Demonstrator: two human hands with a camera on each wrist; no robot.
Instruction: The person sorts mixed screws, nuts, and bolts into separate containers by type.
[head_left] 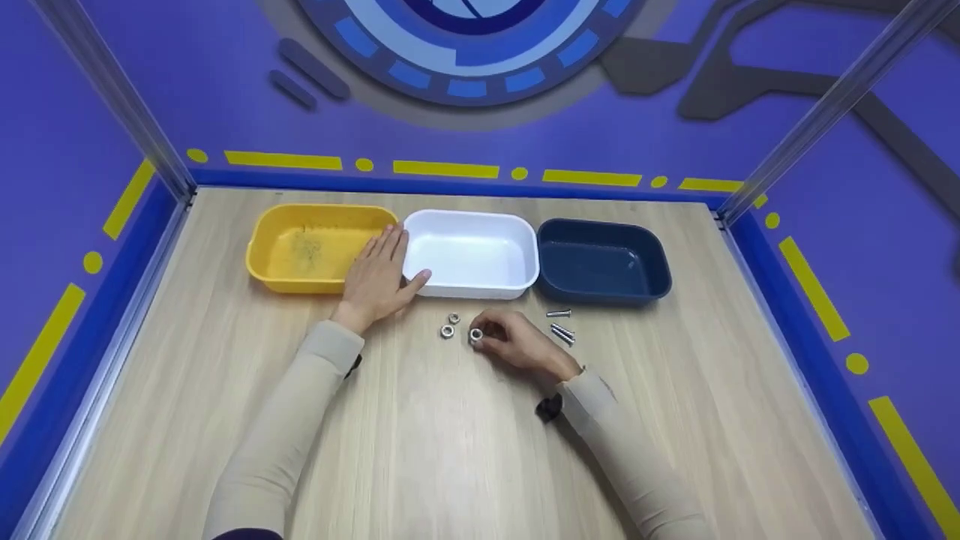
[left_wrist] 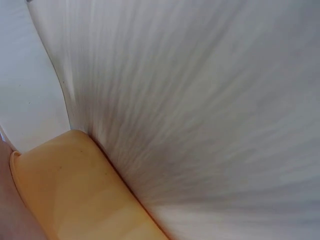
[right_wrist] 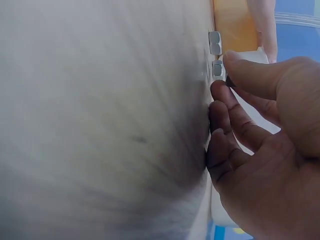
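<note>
My left hand lies with straight fingers over the meeting rims of the yellow bin and the white bin. Its thumb reaches onto the white bin's front edge. Just in front of the white bin, my right hand pinches a metal nut between thumb and index finger, low over the table. Two more nuts stand to its left, a farther nut and a nearer nut. In the right wrist view, the other fingers curl down at the tabletop, and the pinched nut is mostly hidden.
A dark blue bin stands against the white bin's right side. Several metal bolts lie in front of it, right of my right hand. Blue panels wall the wooden table at the back and sides.
</note>
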